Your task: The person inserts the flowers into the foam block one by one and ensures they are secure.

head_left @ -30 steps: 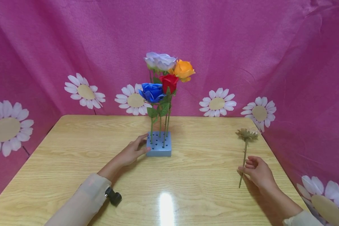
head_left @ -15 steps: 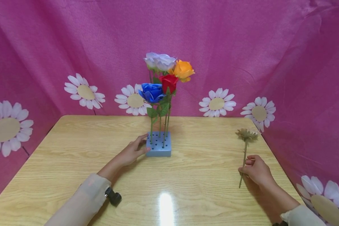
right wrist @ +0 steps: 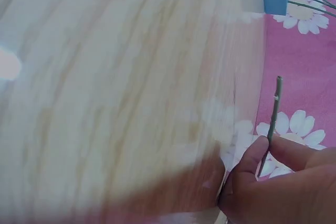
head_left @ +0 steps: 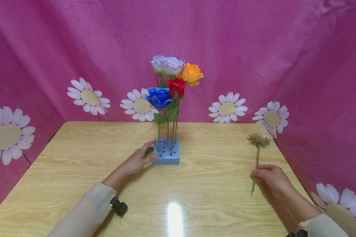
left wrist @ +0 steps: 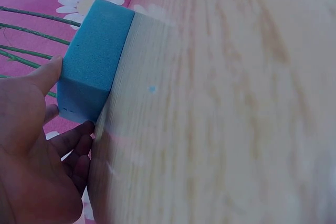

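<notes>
In the head view, a light blue block [head_left: 166,160] with several holes in its top stands on the table. Several artificial roses rise from it: a blue rose [head_left: 159,97], a red rose [head_left: 176,87], an orange rose [head_left: 192,73] and pale lilac roses [head_left: 171,65]. My left hand [head_left: 137,160] holds the block at its left side; the left wrist view has the thumb on the top edge and the other fingers low by the base. At the right, my right hand [head_left: 273,179] pinches the stem of an olive-brown flower [head_left: 258,140], head up. The stem's cut end [right wrist: 279,82] shows in the right wrist view.
The wooden table [head_left: 213,184] carries a bright light reflection near its front. A pink cloth [head_left: 255,49] printed with white daisies hangs behind and on both sides. A black wrist camera [head_left: 119,206] sits on the left sleeve.
The right hand has shifted slightly up the flower's stem, its fingers now closer together, and the stem stands a little more upright. The left hand and the block have stayed nearly still.
</notes>
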Demonstrator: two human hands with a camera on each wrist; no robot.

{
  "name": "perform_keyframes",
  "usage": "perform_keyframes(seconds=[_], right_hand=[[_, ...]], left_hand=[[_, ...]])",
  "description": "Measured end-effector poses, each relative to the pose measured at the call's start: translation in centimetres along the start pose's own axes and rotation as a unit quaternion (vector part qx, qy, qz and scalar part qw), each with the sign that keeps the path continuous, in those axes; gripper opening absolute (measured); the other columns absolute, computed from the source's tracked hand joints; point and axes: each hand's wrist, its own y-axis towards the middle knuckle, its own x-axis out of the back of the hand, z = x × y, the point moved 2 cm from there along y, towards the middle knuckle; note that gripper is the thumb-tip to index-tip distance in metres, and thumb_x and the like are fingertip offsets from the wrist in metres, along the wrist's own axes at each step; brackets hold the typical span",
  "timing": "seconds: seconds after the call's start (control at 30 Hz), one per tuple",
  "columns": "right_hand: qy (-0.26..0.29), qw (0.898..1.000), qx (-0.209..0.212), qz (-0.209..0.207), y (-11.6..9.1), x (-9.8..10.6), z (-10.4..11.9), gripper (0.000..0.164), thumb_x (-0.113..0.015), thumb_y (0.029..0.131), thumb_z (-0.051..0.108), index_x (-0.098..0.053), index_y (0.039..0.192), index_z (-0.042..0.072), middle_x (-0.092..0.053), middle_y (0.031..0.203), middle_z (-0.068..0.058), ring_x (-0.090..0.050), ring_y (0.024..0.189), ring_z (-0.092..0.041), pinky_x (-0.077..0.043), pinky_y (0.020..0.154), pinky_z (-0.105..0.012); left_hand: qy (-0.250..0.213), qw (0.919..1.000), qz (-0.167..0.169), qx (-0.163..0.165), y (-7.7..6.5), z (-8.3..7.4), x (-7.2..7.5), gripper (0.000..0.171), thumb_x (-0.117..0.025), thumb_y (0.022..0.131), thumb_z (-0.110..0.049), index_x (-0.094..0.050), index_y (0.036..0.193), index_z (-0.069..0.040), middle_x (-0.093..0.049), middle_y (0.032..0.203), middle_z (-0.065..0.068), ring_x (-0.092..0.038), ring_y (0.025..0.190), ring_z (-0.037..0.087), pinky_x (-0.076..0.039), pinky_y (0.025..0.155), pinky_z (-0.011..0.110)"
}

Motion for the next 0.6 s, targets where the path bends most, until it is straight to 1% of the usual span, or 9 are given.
perform_keyframes(seconds=[0.07, 0.13, 0.2, 0.23, 0.27, 0.37, 0.43, 0.5, 0.6], right_hand=[[0.031, 0.999, 0.001, 0.017, 0.0, 0.0, 0.0, 0.066, -0.063, 0.101, 0.011, -0.030, 0.143, -0.028, -0.067, 0.098, 0.004, -0.068, 0.085, -0.001, -0.057, 0.078, -0.021], [0.069, 0.997, -0.002, 0.031, 0.0, -0.1, 0.1, 0.065, -0.062, 0.102, 0.009, -0.028, 0.143, -0.028, -0.069, 0.097, 0.004, -0.071, 0.086, -0.003, -0.058, 0.080, -0.022], [0.113, 0.993, -0.011, 0.043, -0.1, -0.3, 0.2, 0.065, -0.063, 0.102, 0.008, -0.027, 0.144, -0.027, -0.070, 0.097, 0.002, -0.072, 0.088, -0.006, -0.059, 0.082, -0.024], [0.122, 0.991, -0.016, 0.051, -0.1, -0.3, 0.2, 0.066, -0.062, 0.103, 0.009, -0.026, 0.147, -0.024, -0.070, 0.098, 0.002, -0.072, 0.089, -0.006, -0.059, 0.084, -0.024], [0.144, 0.988, -0.022, 0.058, -0.2, -0.4, 0.2, 0.065, -0.063, 0.103, 0.008, -0.027, 0.148, -0.022, -0.071, 0.099, 0.000, -0.072, 0.090, -0.008, -0.059, 0.086, -0.026], [0.188, 0.979, -0.039, 0.073, -0.3, -0.6, 0.4, 0.058, -0.063, 0.103, 0.008, -0.033, 0.148, -0.013, -0.071, 0.101, -0.002, -0.072, 0.093, -0.011, -0.059, 0.087, -0.028], [0.212, 0.973, -0.048, 0.080, -0.3, -0.8, 0.5, 0.047, -0.062, 0.103, 0.006, -0.041, 0.143, -0.007, -0.072, 0.101, -0.002, -0.073, 0.093, -0.012, -0.060, 0.087, -0.030], [0.229, 0.968, -0.051, 0.088, -0.3, -1.0, 0.5, 0.038, -0.060, 0.104, 0.004, -0.045, 0.138, -0.002, -0.074, 0.100, -0.003, -0.074, 0.093, -0.013, -0.060, 0.086, -0.030], [0.250, 0.962, -0.053, 0.091, -0.2, -1.3, 0.5, 0.031, -0.059, 0.103, 0.001, -0.049, 0.132, 0.001, -0.075, 0.099, -0.003, -0.074, 0.092, -0.014, -0.061, 0.084, -0.032]], left_hand=[[0.000, 1.0000, -0.001, 0.002, 0.0, 0.0, 0.0, 0.074, -0.057, 0.107, -0.037, -0.017, 0.165, -0.013, -0.039, 0.159, 0.026, -0.027, 0.153, 0.043, -0.017, 0.122, 0.064], [0.000, 1.0000, -0.001, 0.003, 0.0, 0.1, 0.0, 0.074, -0.057, 0.107, -0.037, -0.017, 0.165, -0.013, -0.039, 0.160, 0.026, -0.027, 0.153, 0.043, -0.016, 0.122, 0.064], [-0.001, 1.0000, -0.001, 0.005, 0.0, 0.1, 0.0, 0.074, -0.057, 0.107, -0.037, -0.017, 0.165, -0.013, -0.039, 0.160, 0.026, -0.026, 0.153, 0.043, -0.016, 0.122, 0.064], [-0.001, 1.0000, -0.001, 0.005, 0.0, 0.2, 0.0, 0.074, -0.057, 0.107, -0.037, -0.018, 0.165, -0.013, -0.039, 0.160, 0.026, -0.026, 0.153, 0.043, -0.016, 0.122, 0.064], [0.000, 1.0000, -0.001, 0.005, 0.0, 0.2, 0.0, 0.074, -0.057, 0.107, -0.037, -0.018, 0.165, -0.013, -0.039, 0.160, 0.026, -0.026, 0.153, 0.043, -0.016, 0.122, 0.064], [0.002, 1.0000, -0.002, 0.003, 0.0, 0.2, 0.0, 0.074, -0.057, 0.107, -0.038, -0.018, 0.165, -0.013, -0.039, 0.160, 0.026, -0.026, 0.153, 0.043, -0.015, 0.122, 0.064], [0.003, 1.0000, -0.002, 0.001, 0.0, 0.2, 0.0, 0.074, -0.057, 0.107, -0.037, -0.018, 0.165, -0.013, -0.039, 0.160, 0.026, -0.026, 0.153, 0.043, -0.015, 0.123, 0.064], [0.002, 1.0000, -0.002, -0.001, 0.0, 0.2, 0.0, 0.074, -0.057, 0.107, -0.037, -0.018, 0.165, -0.012, -0.039, 0.159, 0.026, -0.026, 0.153, 0.043, -0.015, 0.123, 0.064], [0.003, 1.0000, -0.003, 0.000, 0.0, 0.2, 0.0, 0.074, -0.057, 0.107, -0.037, -0.018, 0.165, -0.013, -0.040, 0.159, 0.026, -0.025, 0.153, 0.044, -0.014, 0.122, 0.064]])
